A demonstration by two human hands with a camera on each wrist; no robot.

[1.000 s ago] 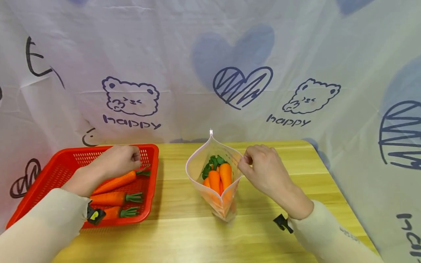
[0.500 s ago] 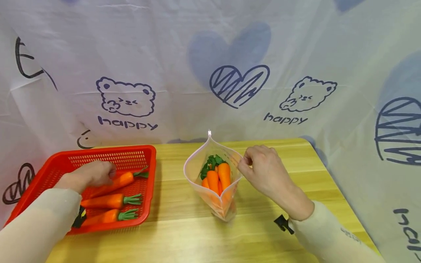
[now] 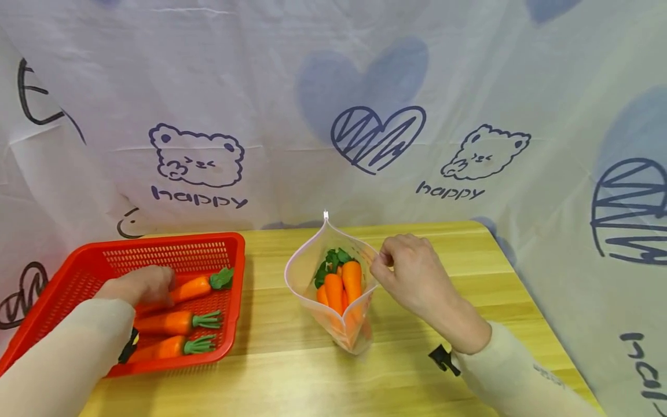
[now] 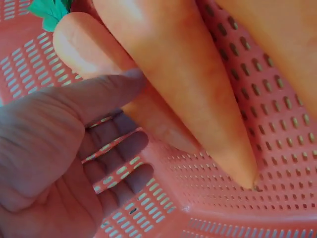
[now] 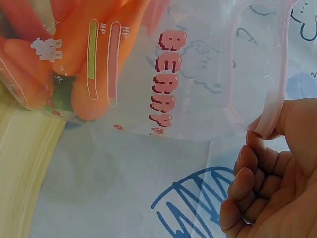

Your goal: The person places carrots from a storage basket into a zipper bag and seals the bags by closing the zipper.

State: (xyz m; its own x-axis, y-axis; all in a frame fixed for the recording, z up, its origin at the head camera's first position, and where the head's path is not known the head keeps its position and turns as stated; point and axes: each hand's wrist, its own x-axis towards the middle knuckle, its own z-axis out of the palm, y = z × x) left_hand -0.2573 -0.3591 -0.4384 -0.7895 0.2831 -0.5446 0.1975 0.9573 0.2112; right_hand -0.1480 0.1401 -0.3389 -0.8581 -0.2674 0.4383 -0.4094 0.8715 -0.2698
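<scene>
- Reaching down into the red basket (image 3: 240, 272) with the left hand (image 3: 140, 284); pinching the leafy-topped carrot (image 3: 194, 288), with the thumb across it in the left wrist view.
- Lying just beside it, towards the wearer: the middle carrot (image 3: 172, 322), then the nearest carrot (image 3: 165, 348), both with green stems pointing right.
- Holding the side of the rim of the translucent bag (image 3: 304, 272) between thumb and finger with the right hand (image 3: 411, 266), at the bag's right.
- Standing upright on the wood-grain worktop (image 3: 260, 370), right of the basket and apart from it: the same bag, with its mouth spread wide.
- Bunched inside it: several bagged carrots (image 3: 352, 281) with dark green leaves (image 3: 333, 259).
- At the far corner of its mouth: a white slider (image 3: 326, 214).
- Printed on its side: red "BERRY" lettering (image 5: 168, 74).
- Hanging behind: a pale cloth (image 3: 292, 46) with bears, hearts and "happy".
</scene>
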